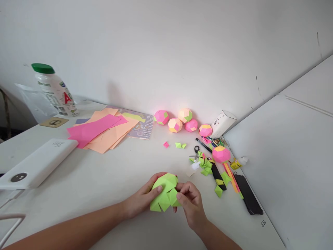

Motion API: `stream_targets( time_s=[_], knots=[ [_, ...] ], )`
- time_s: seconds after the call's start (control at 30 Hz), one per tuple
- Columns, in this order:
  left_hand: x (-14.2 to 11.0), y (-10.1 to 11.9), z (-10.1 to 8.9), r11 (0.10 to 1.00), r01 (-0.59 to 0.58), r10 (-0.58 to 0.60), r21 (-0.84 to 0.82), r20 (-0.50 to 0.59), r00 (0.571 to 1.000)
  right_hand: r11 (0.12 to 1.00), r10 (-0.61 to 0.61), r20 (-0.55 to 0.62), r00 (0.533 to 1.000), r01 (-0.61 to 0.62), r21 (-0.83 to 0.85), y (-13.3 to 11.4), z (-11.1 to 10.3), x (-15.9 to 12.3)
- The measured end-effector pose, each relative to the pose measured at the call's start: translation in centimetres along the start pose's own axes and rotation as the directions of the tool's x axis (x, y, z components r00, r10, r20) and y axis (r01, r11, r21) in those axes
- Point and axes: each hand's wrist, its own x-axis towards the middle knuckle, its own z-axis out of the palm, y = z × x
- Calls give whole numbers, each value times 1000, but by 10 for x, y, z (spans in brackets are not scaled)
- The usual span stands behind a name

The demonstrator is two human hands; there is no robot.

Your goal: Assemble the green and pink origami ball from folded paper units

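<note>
- Both my bare forearms (85,225) are reaching in from the bottom edge over the white desk (145,158).
- With my left hand (147,194) I am grasping a green paper shape (165,194), my thumb pressing on its front while the other fingers are going behind it.
- With my right hand (191,203) I am pinching a flap at the shape's right edge between thumb and fingers.
- Between my two hands the shape is sitting just above the desk's near part, its faceted surface showing open slits along the lower edge.
- To my left, a white power bank (44,163) is lying with a white cable (13,225) near it.
- Beyond that, pink sheets (91,128) are resting across peach sheets (104,144), which are partly covering a patterned notebook (142,130).
- Farther left, a bottle (56,88) with a green cap is standing beside a brown card (53,122).
- Along the wall (156,52), pink and peach paper balls (175,125) are sitting in a cluster, a white container (223,124) leaning at the right end.
- To my right, green paper pieces (206,166) are lying beside scissors (196,150) and a black pen (203,145).
- Farther right, a pink-and-yellow ball (221,154) is resting near a yellow bottle (238,162), and a black case (248,194) is lying along the desk's edge.
</note>
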Motion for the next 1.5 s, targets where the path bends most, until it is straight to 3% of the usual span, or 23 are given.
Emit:
stream_targets(
  time_s=[0.97, 1.5],
  knots=[
    [-1, -3, -4, 1000, 21, -20, 11, -56, 998, 995, 59, -26, 998, -61, -80, -3, -3, -1],
    [-3, -11, -10, 992, 21, -11, 124, -84, 996, 956, 207, -98, 973, -223, -189, -5, -4, 1]
  ],
)
